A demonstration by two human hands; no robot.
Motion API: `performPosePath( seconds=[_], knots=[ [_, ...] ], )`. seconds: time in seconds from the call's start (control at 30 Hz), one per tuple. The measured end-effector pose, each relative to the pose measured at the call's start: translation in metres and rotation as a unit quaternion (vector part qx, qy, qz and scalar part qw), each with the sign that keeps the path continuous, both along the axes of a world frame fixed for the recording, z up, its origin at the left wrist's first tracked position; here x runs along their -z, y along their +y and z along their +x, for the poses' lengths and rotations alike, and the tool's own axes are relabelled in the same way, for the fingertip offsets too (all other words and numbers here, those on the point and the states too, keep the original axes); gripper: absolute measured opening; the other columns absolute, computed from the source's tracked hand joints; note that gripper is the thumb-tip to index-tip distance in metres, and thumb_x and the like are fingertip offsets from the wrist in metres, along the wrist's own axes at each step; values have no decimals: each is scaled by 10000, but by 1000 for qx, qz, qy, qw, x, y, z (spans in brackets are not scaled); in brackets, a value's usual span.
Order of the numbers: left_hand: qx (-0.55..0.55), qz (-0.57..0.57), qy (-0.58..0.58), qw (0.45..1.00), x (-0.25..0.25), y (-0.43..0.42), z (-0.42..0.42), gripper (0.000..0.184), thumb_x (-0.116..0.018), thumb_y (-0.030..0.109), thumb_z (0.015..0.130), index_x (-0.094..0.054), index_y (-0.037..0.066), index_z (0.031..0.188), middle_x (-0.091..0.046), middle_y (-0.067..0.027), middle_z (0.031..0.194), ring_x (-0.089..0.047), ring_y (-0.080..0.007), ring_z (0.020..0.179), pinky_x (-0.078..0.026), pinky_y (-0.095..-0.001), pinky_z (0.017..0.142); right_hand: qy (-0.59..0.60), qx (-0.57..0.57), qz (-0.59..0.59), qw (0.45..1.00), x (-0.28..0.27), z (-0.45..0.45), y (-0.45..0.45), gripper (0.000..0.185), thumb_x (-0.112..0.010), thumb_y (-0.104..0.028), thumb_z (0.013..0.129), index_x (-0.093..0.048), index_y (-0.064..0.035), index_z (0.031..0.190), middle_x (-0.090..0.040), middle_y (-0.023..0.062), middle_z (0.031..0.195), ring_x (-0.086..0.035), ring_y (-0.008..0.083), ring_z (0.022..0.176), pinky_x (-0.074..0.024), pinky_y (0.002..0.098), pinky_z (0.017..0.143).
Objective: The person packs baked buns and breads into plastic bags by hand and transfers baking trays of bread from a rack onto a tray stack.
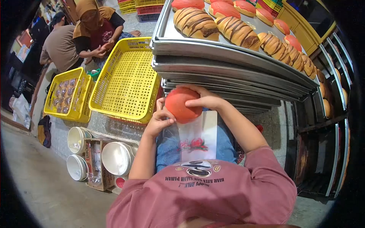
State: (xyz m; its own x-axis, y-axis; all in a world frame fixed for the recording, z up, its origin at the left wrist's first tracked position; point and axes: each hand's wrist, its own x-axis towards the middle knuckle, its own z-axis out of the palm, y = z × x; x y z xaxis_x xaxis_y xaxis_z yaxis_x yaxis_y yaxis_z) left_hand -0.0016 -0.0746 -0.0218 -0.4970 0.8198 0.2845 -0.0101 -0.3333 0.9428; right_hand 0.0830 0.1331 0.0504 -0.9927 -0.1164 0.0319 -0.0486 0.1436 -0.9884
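A round red-topped bun [183, 105] is held between my two hands above my lap. My left hand [159, 118] grips its lower left side, with thumb and fingers bent at the edge. Across its upper right lies my right hand [203, 98], the thumb on the red top and the other fingers behind it. Below the bun, a clear printed plastic bag [197, 142] lies on my lap. Just beyond my hands rises a stack of metal trays [228, 60]; the top one carries chocolate-striped buns [195, 23] and red-topped buns [224, 10].
A large yellow crate [127, 81] stands at the left, beside a smaller crate of packed buns [65, 95]. White tubs [116, 157] and a cardboard box [95, 163] are lower left. Two people sit at the upper left. A tray rack [323, 152] stands at the right.
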Motion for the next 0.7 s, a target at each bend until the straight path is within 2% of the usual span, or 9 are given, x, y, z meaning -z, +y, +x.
performPosePath(
  seconds=[0.13, 0.2, 0.27, 0.33, 0.4, 0.47, 0.5, 0.63, 0.7],
  knots=[
    [-3, 45, -45, 998, -6, 2, 10, 136, -748, 202, 628, -643, 126, 671, -311, -49, 1143, -317, -182, 1079, -255, -340, 937, -30, -96, 60, 993, -8, 2, 4, 571, -682, -321, 703, -497, -62, 1177, -500, 110, 1165, -450, 216, 1107, -326, 322, 956],
    [31, 11, -47, 998, -9, 0, 12, 178, -751, 210, 630, -623, 87, 637, -312, -57, 1144, -348, -192, 1026, -281, -331, 888, -15, -217, 163, 962, -15, 2, 3, 517, -668, -311, 723, -519, -58, 1149, -526, 138, 1099, -490, 226, 1039, -361, 319, 912],
    [40, 25, -47, 998, -17, 3, 17, 174, -754, 210, 626, -632, 86, 630, -310, -56, 1117, -331, -173, 970, -289, -289, 821, 21, -301, 238, 923, -24, 4, -8, 499, -658, -371, 721, -537, -109, 1127, -527, 182, 1022, -499, 312, 976, -387, 344, 856],
    [115, 21, 41, 992, -29, 3, 20, 173, -755, 211, 616, -638, 84, 618, -311, -54, 1084, -306, -168, 964, -279, -275, 793, 41, -361, 249, 898, -27, 9, -25, 486, -659, -384, 717, -544, -120, 1109, -525, 176, 997, -500, 321, 954, -388, 356, 857],
    [107, 29, 12, 994, -32, -4, 20, 181, -757, 232, 603, -645, 90, 616, -313, -52, 1039, -289, -170, 980, -270, -284, 803, 47, -363, 292, 884, -40, 13, -25, 499, -666, -388, 706, -542, -107, 1098, -522, 171, 1001, -505, 309, 946, -388, 357, 853],
    [58, 40, 20, 997, -42, -14, 12, 188, -756, 252, 597, -653, 98, 631, -312, -54, 1017, -290, -170, 970, -264, -289, 810, 111, -182, 223, 951, -54, 10, -20, 517, -688, -371, 684, -542, -96, 1097, -514, 155, 1028, -503, 292, 957, -393, 353, 841],
    [47, 48, 25, 997, -47, -17, 10, 200, -759, 264, 589, -655, 100, 635, -304, -54, 998, -289, -176, 956, -258, -288, 805, 107, -156, 215, 958, -58, 9, -22, 447, -693, -320, 688, -575, -64, 1036, -546, 133, 973, -531, 267, 917, -413, 336, 805],
    [108, 32, 77, 991, -71, -24, 16, 225, -761, 283, 584, -647, 92, 622, -270, -43, 915, -294, -186, 894, -255, -278, 773, -35, -349, 212, 912, -58, 3, -63, 267, -641, -224, 754, -615, -15, 919, -599, 115, 864, -580, 232, 813, -445, 319, 734],
    [71, 64, 52, 994, -80, -37, 9, 235, -761, 296, 585, -647, 93, 623, -266, -41, 904, -292, -180, 880, -256, -279, 764, 86, -271, 179, 942, -57, 3, -74, 359, -641, -299, 754, -583, -17, 968, -605, 125, 879, -583, 252, 803, -448, 327, 723]
  ],
)
